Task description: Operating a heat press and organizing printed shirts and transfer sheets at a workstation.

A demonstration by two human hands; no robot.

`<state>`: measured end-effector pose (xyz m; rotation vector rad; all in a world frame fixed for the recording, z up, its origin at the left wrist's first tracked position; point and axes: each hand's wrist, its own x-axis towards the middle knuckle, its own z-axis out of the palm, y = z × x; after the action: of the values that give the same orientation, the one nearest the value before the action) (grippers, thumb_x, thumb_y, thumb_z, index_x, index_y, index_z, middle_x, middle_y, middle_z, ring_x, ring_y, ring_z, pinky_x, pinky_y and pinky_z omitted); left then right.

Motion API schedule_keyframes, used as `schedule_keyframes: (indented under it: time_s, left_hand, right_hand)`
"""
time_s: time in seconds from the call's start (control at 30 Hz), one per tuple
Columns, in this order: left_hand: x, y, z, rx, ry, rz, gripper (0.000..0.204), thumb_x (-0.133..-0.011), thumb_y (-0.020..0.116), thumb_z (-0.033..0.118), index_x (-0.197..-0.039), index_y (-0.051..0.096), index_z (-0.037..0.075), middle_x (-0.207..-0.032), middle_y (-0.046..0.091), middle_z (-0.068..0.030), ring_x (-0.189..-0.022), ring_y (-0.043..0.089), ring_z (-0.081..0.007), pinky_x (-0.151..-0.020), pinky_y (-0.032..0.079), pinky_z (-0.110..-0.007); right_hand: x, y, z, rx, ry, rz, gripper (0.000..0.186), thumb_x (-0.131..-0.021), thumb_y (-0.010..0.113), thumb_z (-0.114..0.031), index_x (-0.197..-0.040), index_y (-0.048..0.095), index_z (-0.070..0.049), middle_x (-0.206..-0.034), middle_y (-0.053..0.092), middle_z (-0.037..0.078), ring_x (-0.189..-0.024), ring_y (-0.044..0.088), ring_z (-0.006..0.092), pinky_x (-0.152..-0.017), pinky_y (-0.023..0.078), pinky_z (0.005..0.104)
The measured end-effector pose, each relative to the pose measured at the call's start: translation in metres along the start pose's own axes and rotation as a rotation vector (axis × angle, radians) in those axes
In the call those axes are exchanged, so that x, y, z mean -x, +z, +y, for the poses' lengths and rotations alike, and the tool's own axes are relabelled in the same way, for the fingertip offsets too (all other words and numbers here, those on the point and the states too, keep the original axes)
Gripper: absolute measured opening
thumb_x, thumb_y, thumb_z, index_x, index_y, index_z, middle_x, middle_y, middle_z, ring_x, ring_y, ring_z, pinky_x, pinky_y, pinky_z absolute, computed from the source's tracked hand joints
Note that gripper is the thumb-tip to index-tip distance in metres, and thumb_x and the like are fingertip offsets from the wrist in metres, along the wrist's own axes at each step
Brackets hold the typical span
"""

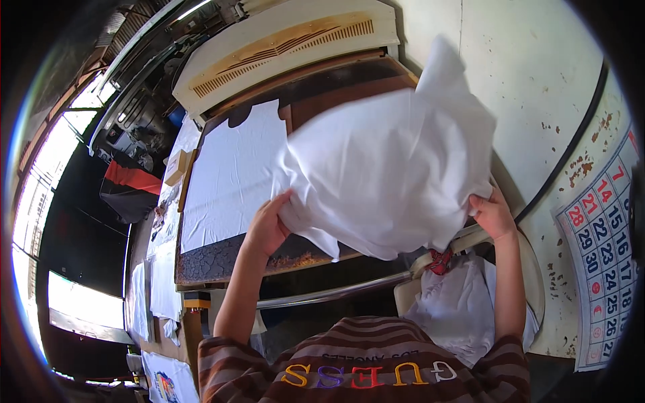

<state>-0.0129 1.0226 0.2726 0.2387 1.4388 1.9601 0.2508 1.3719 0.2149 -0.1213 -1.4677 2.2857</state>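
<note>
A white fabric piece (386, 168) is stretched between my two hands and billows up over the dark table, its upper corner blurred by motion. My left hand (270, 218) pinches its left edge; my right hand (494, 213) grips the right edge. To the left of it, a white fabric panel (232, 168) with a notched far edge lies flat on the worn dark tabletop (215, 260). The held cloth hides much of the table's right side.
At the table's far end stands a cream, vented machine housing (289, 47). A metal rail (336, 291) runs along the near side. White cloth (453, 305) is heaped on a pale chair (534, 285) at right, beside a stained wall (524, 87) with a calendar (598, 248).
</note>
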Motion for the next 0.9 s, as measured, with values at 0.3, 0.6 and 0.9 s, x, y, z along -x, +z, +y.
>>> schedule_keyframes:
  time_s: [0.3, 0.6, 0.9]
  left_hand:
    - [0.025, -0.094, 0.107, -0.174, 0.247, -0.051, 0.046, -0.091, 0.037, 0.036, -0.104, 0.051, -0.005, -0.092, 0.060, -0.0153, -0.079, 0.062, -0.0232, -0.071, 0.052, -0.036]
    - [0.012, -0.135, 0.188, -0.053, 0.507, -0.146, 0.034, -0.089, 0.045, 0.021, -0.118, 0.046, 0.003, -0.098, 0.059, -0.0095, -0.084, 0.060, -0.0150, -0.076, 0.049, -0.028]
    - [0.004, -0.079, 0.240, -0.400, 0.974, -0.035, 0.043, -0.086, 0.042, 0.001, -0.128, 0.036, 0.003, -0.094, 0.060, -0.0095, -0.084, 0.058, -0.0109, -0.075, 0.049, -0.024]
  right_hand:
    - [-0.039, 0.063, -0.046, 0.231, -0.091, 0.275, 0.030, -0.082, 0.057, -0.021, -0.105, 0.054, -0.002, -0.093, 0.060, 0.005, -0.087, 0.056, 0.0142, -0.080, 0.042, 0.0271]
    - [-0.089, 0.085, -0.139, 0.033, -0.468, 0.218, 0.035, -0.086, 0.052, -0.025, -0.113, 0.051, -0.003, -0.108, 0.054, 0.004, -0.104, 0.048, 0.0159, -0.092, 0.033, 0.0284]
    - [-0.142, 0.115, -0.220, 0.328, -0.660, 0.392, 0.037, -0.085, 0.052, -0.025, -0.114, 0.052, -0.002, -0.110, 0.054, 0.006, -0.105, 0.048, 0.0156, -0.093, 0.034, 0.0262]
